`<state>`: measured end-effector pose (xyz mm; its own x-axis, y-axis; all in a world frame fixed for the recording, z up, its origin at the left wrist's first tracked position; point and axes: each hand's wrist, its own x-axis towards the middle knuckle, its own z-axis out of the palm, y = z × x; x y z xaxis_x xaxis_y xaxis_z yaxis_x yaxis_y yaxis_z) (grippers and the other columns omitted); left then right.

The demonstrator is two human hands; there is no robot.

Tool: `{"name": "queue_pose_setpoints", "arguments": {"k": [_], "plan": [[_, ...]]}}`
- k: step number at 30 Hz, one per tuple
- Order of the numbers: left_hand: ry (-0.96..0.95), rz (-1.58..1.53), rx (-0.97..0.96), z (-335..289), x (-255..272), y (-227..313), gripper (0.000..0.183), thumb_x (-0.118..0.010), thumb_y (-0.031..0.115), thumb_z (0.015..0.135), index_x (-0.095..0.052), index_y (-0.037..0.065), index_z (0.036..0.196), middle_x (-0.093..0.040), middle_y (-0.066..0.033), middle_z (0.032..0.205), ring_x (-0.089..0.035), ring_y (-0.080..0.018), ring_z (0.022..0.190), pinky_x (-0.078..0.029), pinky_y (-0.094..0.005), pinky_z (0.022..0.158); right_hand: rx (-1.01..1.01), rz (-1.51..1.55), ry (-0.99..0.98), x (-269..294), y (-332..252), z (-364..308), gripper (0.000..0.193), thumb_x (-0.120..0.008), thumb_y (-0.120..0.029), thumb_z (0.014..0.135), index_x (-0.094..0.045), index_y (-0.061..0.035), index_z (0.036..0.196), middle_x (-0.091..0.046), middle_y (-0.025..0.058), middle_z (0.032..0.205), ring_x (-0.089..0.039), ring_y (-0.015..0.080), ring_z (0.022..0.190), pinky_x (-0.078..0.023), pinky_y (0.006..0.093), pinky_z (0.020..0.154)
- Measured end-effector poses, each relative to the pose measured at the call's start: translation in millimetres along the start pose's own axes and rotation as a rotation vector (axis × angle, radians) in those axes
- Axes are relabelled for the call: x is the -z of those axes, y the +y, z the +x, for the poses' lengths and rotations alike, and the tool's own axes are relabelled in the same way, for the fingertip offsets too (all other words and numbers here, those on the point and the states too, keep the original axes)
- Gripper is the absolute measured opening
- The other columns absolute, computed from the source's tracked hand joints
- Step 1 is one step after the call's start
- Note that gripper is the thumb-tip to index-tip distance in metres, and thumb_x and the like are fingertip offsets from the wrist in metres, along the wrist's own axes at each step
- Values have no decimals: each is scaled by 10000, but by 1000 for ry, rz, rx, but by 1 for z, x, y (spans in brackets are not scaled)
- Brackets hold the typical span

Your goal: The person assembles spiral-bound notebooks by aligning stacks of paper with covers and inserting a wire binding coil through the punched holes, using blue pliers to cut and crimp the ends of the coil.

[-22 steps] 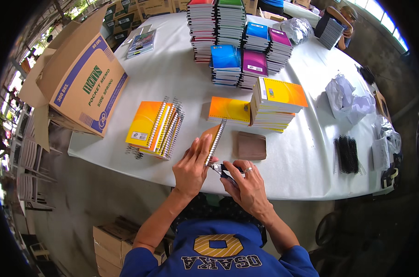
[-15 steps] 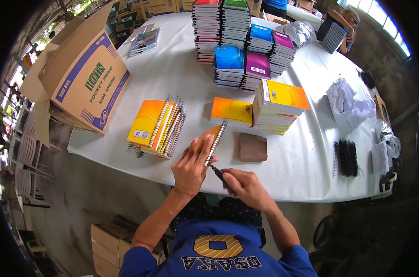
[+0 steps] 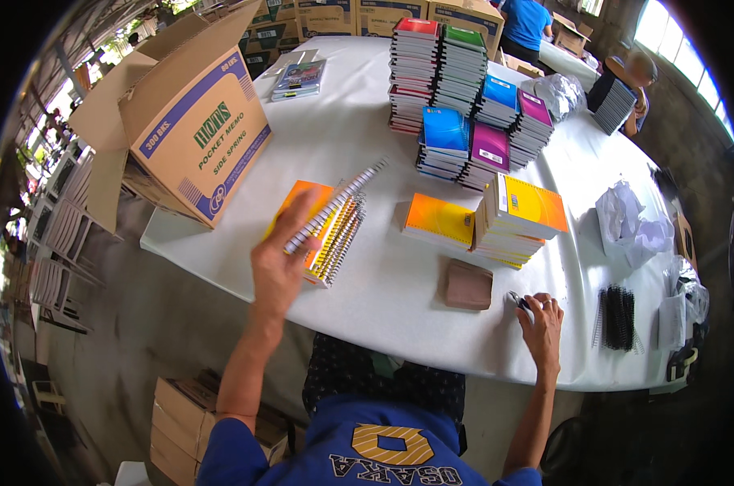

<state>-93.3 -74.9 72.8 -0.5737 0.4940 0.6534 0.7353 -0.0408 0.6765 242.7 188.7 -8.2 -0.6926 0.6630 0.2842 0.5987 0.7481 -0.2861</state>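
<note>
Head view: left hand lifts a coil-bound notebook, right hand at the pliers

A brown block lies near the front edge of a white-covered table; places here are told from it. To its left, the left hand pinches the notebook between thumb and fingers, tilted, its pale coil slanting up and away. The hand is blurred. The notebook is over a pile of spiral notebooks, also left of the block; whether the two touch, I cannot tell.

Just right of the block, the right hand rests with bent fingers over the pliers, which lie by the tabletop. Whether the fingers grip them or only touch them, I cannot tell.

Just beyond the block are a low yellow-and-orange stack and, beside that, a taller one. Farther beyond stand piles of red, green, blue and purple notebooks. Well to the block's right is a bundle of black coils; far to its left, an open cardboard box.
</note>
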Motion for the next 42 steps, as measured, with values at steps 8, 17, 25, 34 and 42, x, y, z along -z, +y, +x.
{"name": "queue_pose_setpoints", "arguments": {"k": [8,17,25,34,42], "plan": [[-173,-1056,28,24,30,-67,668,-615,496,846,-506,157,1412,-545,-52,1400,-359,-282,1405,-310,-427,1151,173,1440,1,-34,-169,63,744,-837,-55,700,-507,-67,1366,-491,116,1411,-494,252,1279,-441,400,1025],[-161,-747,331,57,60,-89,884,-316,681,922,-134,83,1548,-170,-157,1595,-303,-371,1420,-303,-485,1146,618,1200,-4,-33,-297,129,438,-649,-3,820,-602,-14,1256,-603,160,1287,-591,215,1204,-458,322,1017],[-569,-597,733,36,61,-118,711,-607,230,968,-237,-71,1496,-417,-143,1480,-468,-164,1294,-356,-296,1088,758,415,163,-76,-234,126,375,-643,27,742,-677,-21,1113,-637,125,1232,-545,287,1226,-433,431,1050],[-326,153,463,30,32,-94,672,-613,192,949,-283,-34,1489,-311,-213,1546,-295,-324,1436,-256,-405,1149,467,-87,125,-131,-102,123,433,-598,-3,829,-533,70,1251,-544,255,1323,-544,385,1223,-410,442,1080],[-307,370,-218,-47,-81,18,962,-783,245,778,-214,-20,1507,-259,-256,1550,-182,-463,1450,-163,-562,1162,7,508,252,-51,-158,109,307,-611,-21,866,-579,59,1161,-684,213,920,-690,276,746,-533,383,645]]}}
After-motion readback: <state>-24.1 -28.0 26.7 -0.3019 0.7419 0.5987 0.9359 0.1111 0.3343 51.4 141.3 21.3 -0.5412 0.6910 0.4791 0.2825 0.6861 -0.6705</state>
